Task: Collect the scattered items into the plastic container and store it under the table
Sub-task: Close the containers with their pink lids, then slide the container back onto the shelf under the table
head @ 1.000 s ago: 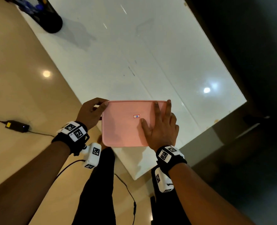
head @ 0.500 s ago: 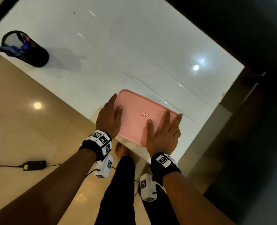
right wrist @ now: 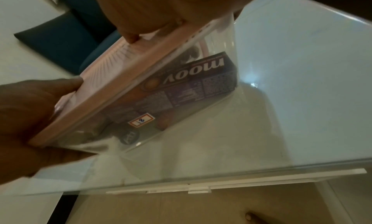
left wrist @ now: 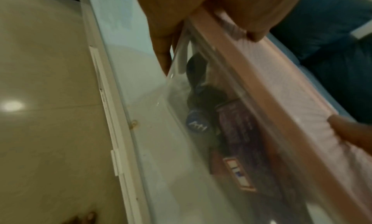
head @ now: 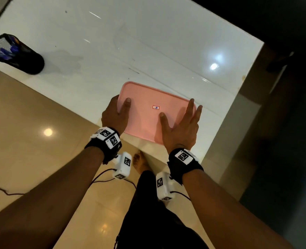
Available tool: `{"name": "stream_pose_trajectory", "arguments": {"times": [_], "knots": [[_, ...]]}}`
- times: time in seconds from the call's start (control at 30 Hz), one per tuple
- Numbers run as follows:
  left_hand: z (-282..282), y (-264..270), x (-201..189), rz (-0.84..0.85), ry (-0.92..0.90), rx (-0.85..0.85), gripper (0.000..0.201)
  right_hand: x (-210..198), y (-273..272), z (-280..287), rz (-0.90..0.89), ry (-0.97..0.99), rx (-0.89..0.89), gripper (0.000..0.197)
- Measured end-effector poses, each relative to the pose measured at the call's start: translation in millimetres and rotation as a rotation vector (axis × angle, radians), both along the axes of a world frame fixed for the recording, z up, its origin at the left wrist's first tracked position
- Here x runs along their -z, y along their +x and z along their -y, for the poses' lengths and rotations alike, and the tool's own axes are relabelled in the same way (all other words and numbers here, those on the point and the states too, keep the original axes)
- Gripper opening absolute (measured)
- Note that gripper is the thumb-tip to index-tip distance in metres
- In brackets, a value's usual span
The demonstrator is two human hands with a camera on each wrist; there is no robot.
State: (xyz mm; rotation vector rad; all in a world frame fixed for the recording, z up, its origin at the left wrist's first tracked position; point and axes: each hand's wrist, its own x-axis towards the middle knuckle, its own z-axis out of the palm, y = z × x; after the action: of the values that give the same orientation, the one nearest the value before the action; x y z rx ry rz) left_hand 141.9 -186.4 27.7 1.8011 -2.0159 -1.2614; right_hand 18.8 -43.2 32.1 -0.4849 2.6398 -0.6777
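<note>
A clear plastic container with a pink lid [head: 148, 114] rests on the white table [head: 148, 42], close to its near corner. My left hand [head: 114, 115] grips the container's left end, thumb on the lid and fingers down the side wall [left wrist: 163, 52]. Straight fingers of my right hand [head: 181, 126] lie flat on the right part of the lid, reaching its far edge. Through the clear wall I see a purple "moov" box [right wrist: 191, 87] and a dark round tin [left wrist: 196, 124] inside. The lid [right wrist: 112, 90] sits closed on the rim.
A black mesh pen holder [head: 17, 53] stands at the table's far left edge. Beige floor tiles lie to the left, with a black cable [head: 5, 192] across them. My bare foot [head: 139, 162] is below the table corner. A dark blue seat [right wrist: 66, 36] stands beyond the table.
The container has turned and slid toward the table's near corner. My left thumb has come up onto the lid. My right hand stays flat on the lid.
</note>
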Motion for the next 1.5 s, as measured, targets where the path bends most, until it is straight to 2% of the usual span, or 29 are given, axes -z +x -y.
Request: {"name": "stream_pose_trajectory", "arguments": {"times": [0.13,0.27,0.33,0.5,0.63,0.73,0.8,0.87,0.93,1.0,1.07,1.13,1.2,1.27,1.37,1.5], "knots": [[-10.8,22.4,-2.4,-0.176,0.197,-0.091,0.046,-3.9,11.9,-12.9,0.066,-0.030,0.038,0.102],[-53.4,72.3,-21.6,-0.361,0.277,-0.131,0.047,-4.6,34.8,-47.3,0.213,-0.102,0.127,0.114],[-79.1,99.1,-29.3,-0.383,0.314,-0.142,0.047,-6.0,57.4,-74.4,0.277,-0.125,0.141,0.112],[-129.0,175.2,-24.0,-0.186,0.371,-0.159,0.074,-6.9,146.9,-145.7,0.308,-0.187,0.089,0.103],[-141.5,227.1,-8.6,-0.061,0.417,-0.165,0.048,11.3,207.6,-175.6,0.405,-0.129,0.103,0.097],[-134.2,266.5,9.6,-0.004,0.415,-0.158,0.053,30.9,240.7,-174.6,0.474,-0.123,0.111,0.087],[-118.9,291.6,22.8,-0.010,0.413,-0.171,0.057,44.6,259.1,-163.0,0.467,-0.129,0.113,0.067],[-100.1,313.8,33.0,0.026,0.400,-0.154,0.048,54.6,271.8,-147.6,0.480,-0.064,0.084,0.053],[-80.3,330.8,40.4,0.018,0.377,-0.159,0.047,66.1,274.2,-126.9,0.556,-0.028,0.057,0.042],[-58.7,351.8,44.7,0.017,0.363,-0.160,0.055,85.0,282.4,-111.0,0.643,-0.057,0.094,0.037],[-39.0,371.0,45.5,0.021,0.352,-0.151,0.056,103.3,283.4,-90.0,0.647,-0.003,0.104,0.036],[-16.7,386.7,52.5,0.029,0.335,-0.147,0.052,124.6,275.1,-66.4,0.617,0.078,0.007,0.041],[0.0,396.1,65.2,0.034,0.324,-0.130,0.049,146.1,256.7,-43.2,0.538,0.255,-0.223,0.049],[11.1,402.3,80.2,0.040,0.296,-0.099,0.048,161.8,239.9,-18.7,0.472,0.423,-0.407,0.049],[20.8,409.3,107.5,0.035,0.247,-0.083,0.049,198.2,221.5,15.2,0.430,0.531,-0.486,0.064],[25.2,414.9,142.0,0.015,0.196,-0.111,0.055,238.8,210.1,56.8,0.327,0.471,-0.474,0.081]]}}
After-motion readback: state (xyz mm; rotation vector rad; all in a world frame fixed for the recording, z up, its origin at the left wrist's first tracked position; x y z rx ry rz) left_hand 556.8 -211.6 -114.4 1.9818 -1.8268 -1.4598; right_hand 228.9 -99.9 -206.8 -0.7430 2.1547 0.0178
